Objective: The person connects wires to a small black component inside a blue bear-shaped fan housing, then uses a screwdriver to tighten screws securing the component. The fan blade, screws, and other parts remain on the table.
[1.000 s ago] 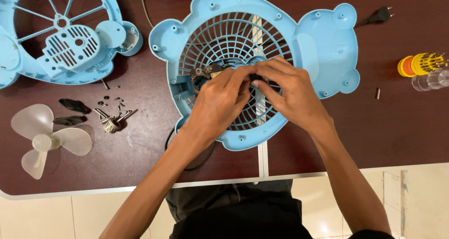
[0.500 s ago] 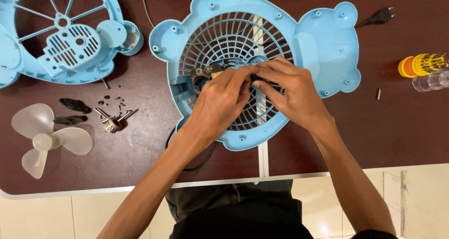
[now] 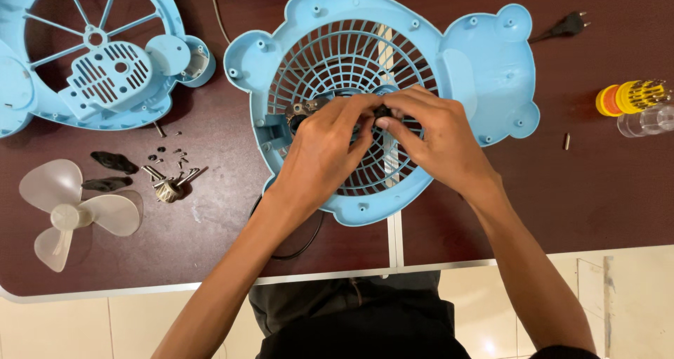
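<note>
The dark brown table [image 3: 210, 239] fills the frame, and at centre lies a light-blue fan housing [image 3: 484, 57] with a round grille, its long axis running left to right. A second blue housing half [image 3: 105, 78] sits at upper left, a pale three-blade propeller [image 3: 67, 215] at lower left, loose screws [image 3: 168, 169] between them.

Both hands meet over the middle of the grille. The left hand [image 3: 319, 152] comes in from the lower left, the right hand [image 3: 439, 138] from the lower right — each about equally near. Between them sits a small dark motor part [image 3: 382, 111], just left of the right hand's fingers [image 3: 400, 120], which are pinched together on it. The left fingers [image 3: 351, 109] curl closed against the same part from the other side; beside them a metal piece [image 3: 298, 112] shows — its exact kind cannot be told.
</note>
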